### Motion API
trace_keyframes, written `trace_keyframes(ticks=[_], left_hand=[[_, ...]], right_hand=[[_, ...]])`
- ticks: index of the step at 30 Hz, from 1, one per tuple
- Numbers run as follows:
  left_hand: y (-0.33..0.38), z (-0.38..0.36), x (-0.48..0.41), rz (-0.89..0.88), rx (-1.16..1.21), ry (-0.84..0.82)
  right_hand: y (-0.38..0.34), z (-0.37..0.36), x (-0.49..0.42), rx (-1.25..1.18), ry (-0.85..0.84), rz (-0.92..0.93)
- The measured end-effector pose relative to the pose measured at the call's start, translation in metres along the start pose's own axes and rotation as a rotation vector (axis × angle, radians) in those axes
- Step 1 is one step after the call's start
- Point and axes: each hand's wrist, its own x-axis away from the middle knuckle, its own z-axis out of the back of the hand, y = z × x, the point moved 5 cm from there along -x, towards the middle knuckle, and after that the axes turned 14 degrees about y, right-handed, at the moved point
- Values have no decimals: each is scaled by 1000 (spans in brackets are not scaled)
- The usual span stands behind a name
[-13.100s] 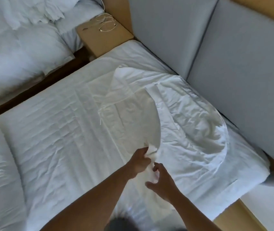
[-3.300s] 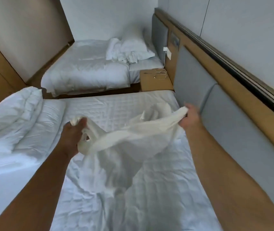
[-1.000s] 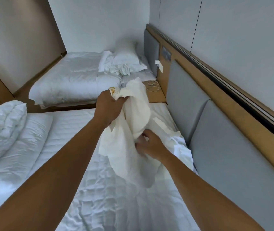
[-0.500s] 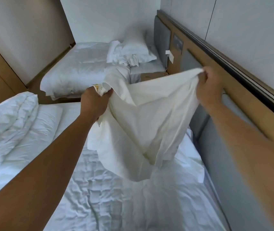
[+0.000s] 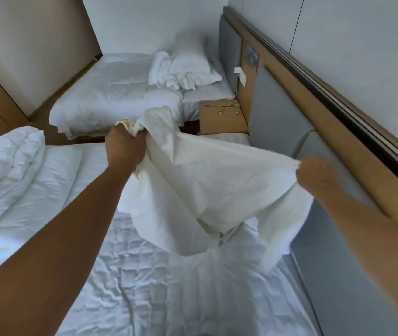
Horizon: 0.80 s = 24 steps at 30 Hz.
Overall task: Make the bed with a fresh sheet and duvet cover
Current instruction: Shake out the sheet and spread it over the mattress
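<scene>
**Sheet held up between two hands over the near bed**

Head view, one frame.

- Left hand, centre of the frame: fingers curled into a fist round a bunched corner of the white sheet. A small yellowish patch of cloth shows at the top of the fist.
- Right hand, right of centre: closed on the opposite edge of the sheet. Hand is blurred; individual fingers cannot be made out.
- The sheet's top edge runs taut between the two hands. The rest hangs in loose folds, sagging toward the lower centre, with its lowest folds reaching the mattress of the near bed.
- The mattress fills the lower half of the frame; quilted surface, wrinkled.
- Duvet: bundled in a heap at the left edge, on the near bed.
- Grey headboard panels run along the right side, with a wooden rail above them.
- Nightstand, above centre, between the two beds; a coiled cable lies on top.
- Far bed, upper centre: white cover, a pillow and crumpled linen at its head end.
</scene>
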Motion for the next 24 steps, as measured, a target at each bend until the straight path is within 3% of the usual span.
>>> trace_keyframes(ticks=[1,4,5,6,7,8,10,11,12,14,15,17,18,21,23,24], left_hand=[[-1,-2,5,7,-22,-16],[-5,-3,17,60,-35,-82],[-7,0,23,92,-32,-115],[-10,3,30,140,-13,-167],[-13,6,40,202,27,-249],[-17,10,52,262,82,-361],[-28,19,80,307,145,-598],[-35,26,94,310,135,-666],[-43,34,107,326,131,-695],[-58,44,132,388,173,-724],[-65,48,144,419,197,-732],[-81,55,163,462,182,-707],[-91,60,171,495,170,-682],[-114,74,188,571,219,-690],[-124,84,194,569,223,-718],[-128,88,196,568,222,-728]], right_hand=[[5,16,-15,-122,114,-88],[29,81,-56,-559,681,-404],[32,96,-58,-602,823,-360],[27,103,-48,-551,851,-268],[21,89,-34,-461,765,-137],[16,63,-9,-338,546,-25],[28,-26,68,-9,-64,124],[45,-66,115,117,-356,91],[54,-90,160,79,-552,-25],[51,-120,213,-301,-724,-370],[41,-134,234,-403,-830,-443],[-16,-131,263,-520,-1030,-348],[-47,-128,267,-567,-1032,-264],[-125,-107,266,-677,-608,-51],[-186,-81,280,-670,-405,230],[-213,-75,298,-650,-393,350]])
